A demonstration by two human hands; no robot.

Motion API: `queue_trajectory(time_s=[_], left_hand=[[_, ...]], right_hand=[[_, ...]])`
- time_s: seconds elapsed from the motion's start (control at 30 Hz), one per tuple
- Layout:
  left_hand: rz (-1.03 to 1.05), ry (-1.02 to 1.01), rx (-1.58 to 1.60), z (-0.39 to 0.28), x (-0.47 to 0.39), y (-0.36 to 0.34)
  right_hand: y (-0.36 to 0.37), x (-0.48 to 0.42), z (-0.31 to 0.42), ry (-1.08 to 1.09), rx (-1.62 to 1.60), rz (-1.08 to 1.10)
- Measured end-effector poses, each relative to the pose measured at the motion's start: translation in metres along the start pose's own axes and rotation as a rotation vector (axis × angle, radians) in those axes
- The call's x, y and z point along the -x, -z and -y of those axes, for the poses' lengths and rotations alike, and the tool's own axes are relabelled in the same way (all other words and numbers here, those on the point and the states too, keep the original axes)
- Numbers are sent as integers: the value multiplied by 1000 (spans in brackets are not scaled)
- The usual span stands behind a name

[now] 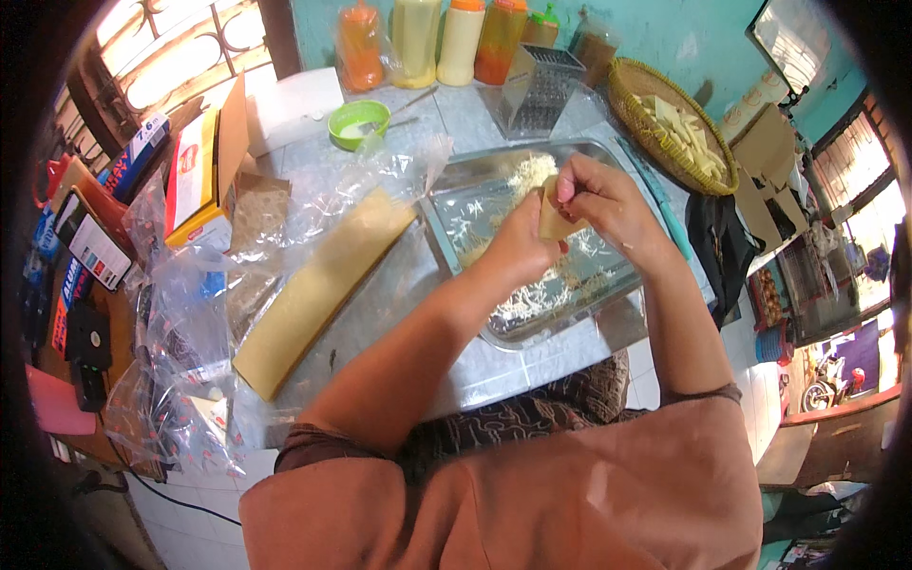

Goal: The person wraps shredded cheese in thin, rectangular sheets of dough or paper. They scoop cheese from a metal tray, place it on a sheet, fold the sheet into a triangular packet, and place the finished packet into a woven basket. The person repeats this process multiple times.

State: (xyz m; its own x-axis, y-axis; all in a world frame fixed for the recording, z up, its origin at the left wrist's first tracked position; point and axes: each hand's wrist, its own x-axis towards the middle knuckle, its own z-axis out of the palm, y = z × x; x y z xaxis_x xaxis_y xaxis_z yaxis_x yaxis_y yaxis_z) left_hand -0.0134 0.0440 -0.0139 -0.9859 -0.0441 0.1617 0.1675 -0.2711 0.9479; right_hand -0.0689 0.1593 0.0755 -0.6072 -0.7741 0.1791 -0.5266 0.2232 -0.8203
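Note:
Over a metal tray, my left hand holds a small pale-yellow dough wrapper. My right hand pinches at the wrapper's upper edge, its fingertips curled together. Something brown shows at the wrapper's opening; its kind is hard to tell. Grated cheese is heaped at the tray's far side, and looser shreds lie scattered near its front. Left of the tray lies a long stack of dough wrappers, its far end under clear plastic.
A green bowl of white paste, a box grater and sauce bottles stand behind. A woven basket holds folded wrappers at back right. Cardboard box and crumpled plastic bags crowd the left; black cloth hangs right.

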Motion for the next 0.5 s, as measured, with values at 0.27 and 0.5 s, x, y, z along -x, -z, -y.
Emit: queue_trajectory(time_s=[0.27, 0.5], left_hand=[[-169, -49, 74, -11, 1, 6], [-273, -128, 234, -15, -1, 7]], right_hand=[[35, -9, -22, -164, -228, -308], [5, -5, -87, -363, 155, 29]])
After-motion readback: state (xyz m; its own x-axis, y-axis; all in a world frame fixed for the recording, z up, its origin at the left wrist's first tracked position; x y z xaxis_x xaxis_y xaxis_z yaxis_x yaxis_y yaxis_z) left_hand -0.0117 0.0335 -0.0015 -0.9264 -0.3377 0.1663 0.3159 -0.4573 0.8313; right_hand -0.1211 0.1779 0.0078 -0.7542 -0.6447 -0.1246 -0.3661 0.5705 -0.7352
